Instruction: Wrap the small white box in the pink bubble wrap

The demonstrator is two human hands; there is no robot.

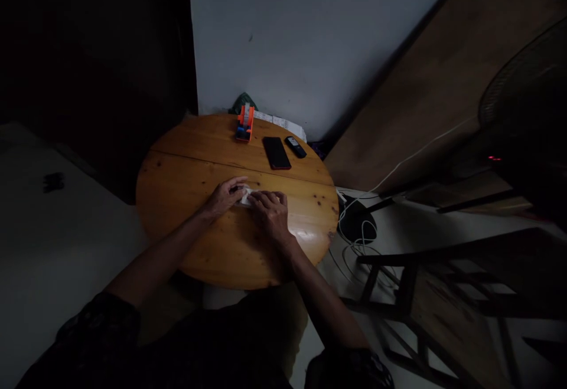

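At the far left, a small dark object [54, 182] lies on the pale floor [26, 241], too dim for me to name. Next comes a tall dark panel [110, 52], then the left edge of my round wooden table [177, 200], with a seam running across its top.

My left hand [227, 195] reaches in over the middle of the table, its fingers at the left end of a small white piece [245, 198] — thin and crumpled-looking. I touch it there, but I cannot tell whether thumb and fingers are closed on it. The white piece sits between my two hands, low over the wood. Behind it, near the table's far edge, stand a green bag [243, 101] and, just in front, an orange and blue tape dispenser [245, 123].

My right hand [272, 212] bends its fingers over the right end of the white piece; whether they clamp it is hidden from me. Beyond that hand lie a black smartphone [277, 153], printed papers [287, 124] along the rim, and a small keypad phone [295, 147] just beside the smartphone.

Off the table to the right, a white cable [367, 235] loops on the floor — then a wooden chair [447, 318] and a dark fan [500, 85].
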